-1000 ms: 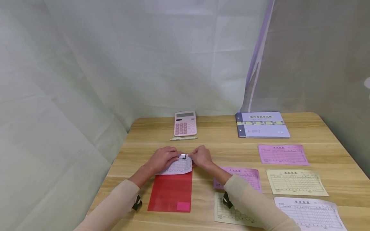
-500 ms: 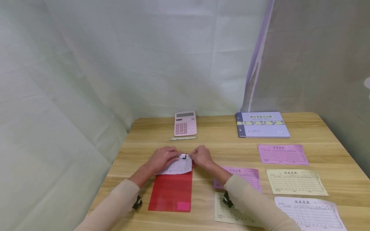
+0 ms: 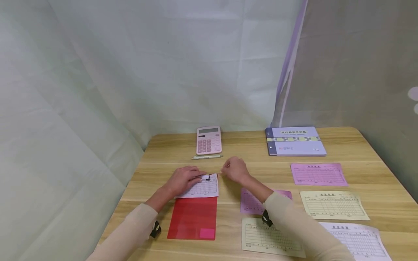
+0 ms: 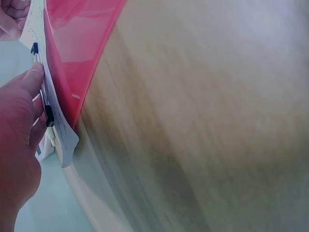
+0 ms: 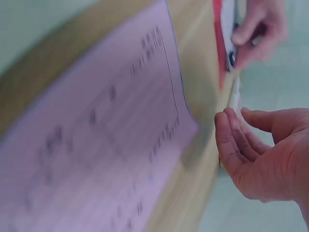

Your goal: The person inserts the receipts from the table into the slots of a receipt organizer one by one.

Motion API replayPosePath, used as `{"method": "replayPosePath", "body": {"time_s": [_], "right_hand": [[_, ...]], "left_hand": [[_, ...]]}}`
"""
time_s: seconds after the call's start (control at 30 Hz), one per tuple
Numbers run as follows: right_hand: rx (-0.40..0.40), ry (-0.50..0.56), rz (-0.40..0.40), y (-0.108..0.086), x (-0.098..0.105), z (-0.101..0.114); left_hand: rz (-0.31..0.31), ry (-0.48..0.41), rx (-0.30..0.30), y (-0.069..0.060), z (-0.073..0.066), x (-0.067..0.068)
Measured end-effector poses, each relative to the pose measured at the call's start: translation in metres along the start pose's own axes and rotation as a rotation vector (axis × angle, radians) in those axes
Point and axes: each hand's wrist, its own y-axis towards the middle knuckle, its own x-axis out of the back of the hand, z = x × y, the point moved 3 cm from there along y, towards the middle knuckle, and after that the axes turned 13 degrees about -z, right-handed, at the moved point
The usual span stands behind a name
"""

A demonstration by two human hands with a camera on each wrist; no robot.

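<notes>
Left of centre, the left hand (image 3: pixel 183 181) pinches the clip (image 3: pixel 208 178) at the folder (image 3: pixel 192 214)'s far edge; the slip (image 3: pixel 205 188) on top (light, likely easily creased) seems best held there. The right hand (image 3: pixel 236 169) holds nothing.

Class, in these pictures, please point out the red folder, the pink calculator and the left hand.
Red folder (image 3: pixel 193 216): head view, on its bare red surface.
Pink calculator (image 3: pixel 209 144): head view, among its keys.
Left hand (image 3: pixel 183 180): head view, on its back.
</notes>
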Motion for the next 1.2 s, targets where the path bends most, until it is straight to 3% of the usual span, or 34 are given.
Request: {"method": "replayPosePath", "body": {"time_s": [0.2,0.33,0.47,0.7,0.9,1.2], "right_hand": [[-0.029,0.073,0.073,0.009,0.04,-0.014],[-0.042,0.13,0.114,0.007,0.069,-0.03],[-0.028,0.204,0.17,-0.002,0.099,-0.05],[0.02,0.227,0.247,-0.03,0.143,-0.083],[0.034,0.221,0.262,-0.056,0.16,-0.109],[0.117,0.058,0.189,-0.083,0.167,-0.122]], "left_hand": [[0.032,-0.07,0.112,-0.002,0.007,-0.003],[0.015,-0.146,0.177,-0.003,0.009,-0.003],[0.01,-0.186,0.217,-0.003,0.011,-0.005],[-0.002,-0.225,0.245,-0.002,0.014,-0.006],[-0.011,-0.214,0.233,-0.003,0.015,-0.006],[0.005,-0.225,0.238,0.0,0.013,-0.003]]}}
